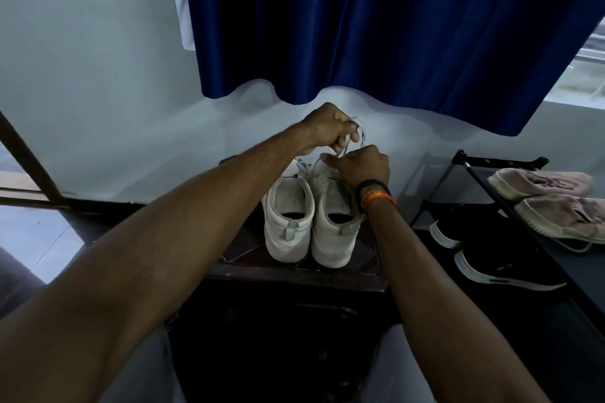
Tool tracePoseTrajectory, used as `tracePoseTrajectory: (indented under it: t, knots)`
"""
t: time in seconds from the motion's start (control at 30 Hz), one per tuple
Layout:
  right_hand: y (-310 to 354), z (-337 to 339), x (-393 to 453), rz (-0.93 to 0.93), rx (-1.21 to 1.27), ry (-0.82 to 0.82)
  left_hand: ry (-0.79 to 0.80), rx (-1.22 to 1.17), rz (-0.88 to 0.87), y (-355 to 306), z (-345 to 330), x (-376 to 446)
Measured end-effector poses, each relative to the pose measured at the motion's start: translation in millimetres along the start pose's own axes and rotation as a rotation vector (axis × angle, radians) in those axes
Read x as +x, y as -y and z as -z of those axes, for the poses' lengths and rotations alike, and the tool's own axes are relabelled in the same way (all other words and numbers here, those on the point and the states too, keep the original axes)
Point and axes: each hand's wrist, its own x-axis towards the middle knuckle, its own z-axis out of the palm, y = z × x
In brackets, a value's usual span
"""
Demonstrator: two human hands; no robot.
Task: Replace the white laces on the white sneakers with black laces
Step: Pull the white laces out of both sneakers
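Stool: dark stool is bearing the white sneakers, heels nearest.
Right hand: resting on the right sneaker, hiding its eyelets (grasp unclear).
Left hand: clenching the white lace, lifting.
Beside: shoe rack is holding pink sneakers and black sneakers.
Behind: blue curtain is hanging.

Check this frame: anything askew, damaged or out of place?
Nothing damaged or spilled. The pink shoes on the rack lie tipped over, one lace trailing off the shelf. The white sneakers stand upright, side by side.

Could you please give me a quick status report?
Left hand grips white lace. Right hand on right white sneaker. No black laces seen.
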Motion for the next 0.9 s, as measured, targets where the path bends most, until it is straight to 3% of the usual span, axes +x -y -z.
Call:
tracePoseTrajectory:
  t: [0.3,0.4,0.5,0.6,0.77,0.9]
  knots:
    - [-6.1,3.5,7.1,-0.033,-0.069,0.104,-0.096,-0.07,-0.102,-5.1,5.5,-1.2]
    - [-6.7,5.2,8.9,-0.073,-0.059,0.116,0.002,-0.017,-0.024,1.1,6.4,-7.1]
    - [-9.3,6.2,13.4,-0.114,-0.018,0.085,0.144,0.217,0.192,19.1,7.3,-11.5]
    - [-9.3,8.8,12.2,-0.114,0.016,0.044,0.255,0.266,0.309,28.2,4.4,-18.7]
    - [-0.6,13.4,15.9,-0.073,0.132,-0.024,0.287,0.421,0.272,29.6,0.5,-20.6]
    - [17.7,25.5,13.1,0.021,0.4,-0.043,0.23,0.425,0.189,38.6,-2.6,-18.5]
